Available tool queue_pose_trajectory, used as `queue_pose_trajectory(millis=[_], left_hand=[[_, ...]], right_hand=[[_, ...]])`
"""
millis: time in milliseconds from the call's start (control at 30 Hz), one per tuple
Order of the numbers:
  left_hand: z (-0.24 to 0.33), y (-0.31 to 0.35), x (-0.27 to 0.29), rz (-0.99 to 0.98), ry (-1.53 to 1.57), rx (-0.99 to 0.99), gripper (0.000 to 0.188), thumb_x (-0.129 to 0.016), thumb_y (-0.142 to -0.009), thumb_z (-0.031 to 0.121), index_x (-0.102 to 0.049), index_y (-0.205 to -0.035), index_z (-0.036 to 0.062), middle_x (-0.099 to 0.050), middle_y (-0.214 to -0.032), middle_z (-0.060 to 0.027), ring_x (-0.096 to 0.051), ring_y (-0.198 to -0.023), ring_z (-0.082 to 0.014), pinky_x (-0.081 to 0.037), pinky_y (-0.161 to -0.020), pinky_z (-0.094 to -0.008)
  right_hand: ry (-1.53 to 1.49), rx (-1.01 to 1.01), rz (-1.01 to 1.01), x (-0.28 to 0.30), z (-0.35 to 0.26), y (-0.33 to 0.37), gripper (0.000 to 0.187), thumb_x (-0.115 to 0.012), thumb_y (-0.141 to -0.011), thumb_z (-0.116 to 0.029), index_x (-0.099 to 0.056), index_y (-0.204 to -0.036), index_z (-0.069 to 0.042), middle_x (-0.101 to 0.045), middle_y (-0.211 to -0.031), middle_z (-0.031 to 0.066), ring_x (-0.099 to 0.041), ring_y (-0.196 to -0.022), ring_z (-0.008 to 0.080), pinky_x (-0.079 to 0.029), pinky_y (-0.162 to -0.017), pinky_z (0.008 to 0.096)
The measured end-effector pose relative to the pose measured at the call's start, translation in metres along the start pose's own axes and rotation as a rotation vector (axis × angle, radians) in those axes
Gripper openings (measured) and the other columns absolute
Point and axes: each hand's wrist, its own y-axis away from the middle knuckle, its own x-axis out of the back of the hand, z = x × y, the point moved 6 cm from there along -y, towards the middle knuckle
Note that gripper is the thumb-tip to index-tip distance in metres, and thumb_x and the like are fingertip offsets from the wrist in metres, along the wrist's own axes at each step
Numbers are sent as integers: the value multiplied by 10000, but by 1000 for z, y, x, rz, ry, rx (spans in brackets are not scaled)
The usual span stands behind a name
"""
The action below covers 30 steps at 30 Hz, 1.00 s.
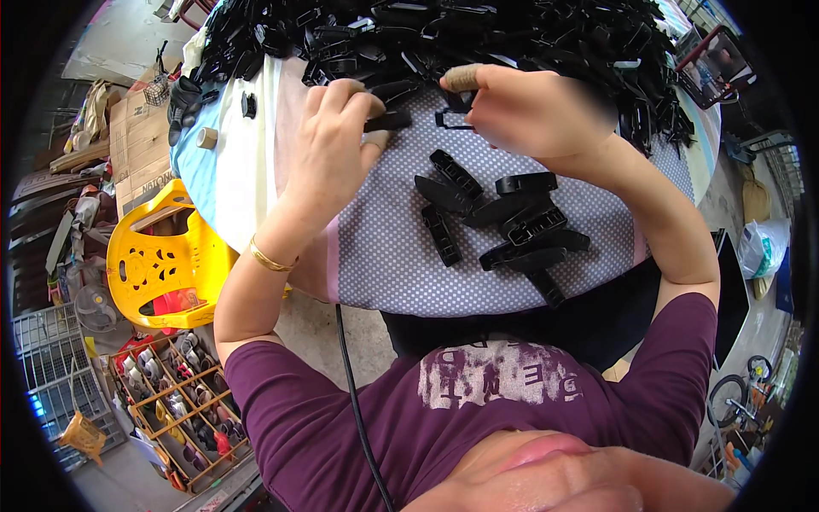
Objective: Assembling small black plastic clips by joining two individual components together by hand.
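My left hand (334, 145) grips a flat black plastic piece (388, 121) between thumb and fingers, above the dotted grey cloth (384, 256) on the table. My right hand (527, 109), with a tan guard on one fingertip, is closed over a small black frame piece (452, 119) right beside the left hand's piece. A small cluster of black plastic clips (503, 224) lies on the cloth below both hands. A big heap of the same black parts (444, 38) fills the far side of the table.
A yellow plastic chair (158, 260) stands to the left of the table. A roll of tape (206, 137) lies on the table's light blue edge. A wooden rack of shoes (179, 392) sits on the floor lower left. A black cable (354, 401) hangs down my purple shirt.
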Motion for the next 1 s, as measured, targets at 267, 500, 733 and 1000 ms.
queue_pose_trajectory(millis=[267, 500, 733, 1000], left_hand=[[12, -43, -18, -85, 774, 207, 245, -659, -773, -32, -546, -988, -3, -600, -880, -44, -598, -830, -85, -514, -752, -238], [5, -47, -33, 117, 1409, 317, 385, -682, -751, -52, -551, -1112, -27, -609, -963, -64, -622, -891, -142, -543, -801, -259], [11, -42, -25, 160, 1390, 279, 372, -654, -773, -62, -565, -1132, -16, -624, -1019, -98, -621, -928, -155, -537, -820, -265], [9, -37, -25, 153, 1654, 340, 382, -601, -827, -30, -553, -1200, 35, -618, -1099, -132, -593, -1023, -195, -465, -916, -295]], right_hand=[[-171, -136, 168, 11, 19, -1, 266, -501, -937, -146, -579, -1171, -47, -625, -785, 28, -600, -618, 67, -473, -505, 174], [-231, -117, 305, 16, 19, 0, 216, -509, -937, -173, -592, -1047, -7, -609, -746, 21, -599, -593, 66, -489, -495, 184], [-170, -121, 334, 16, 12, 2, 175, -514, -930, -130, -580, -1027, 1, -591, -732, 29, -588, -574, 71, -478, -489, 178], [-49, -71, 371, 10, 5, 1, 224, -595, -880, -118, -549, -1050, 20, -599, -720, 39, -583, -591, 67, -470, -512, 180]])
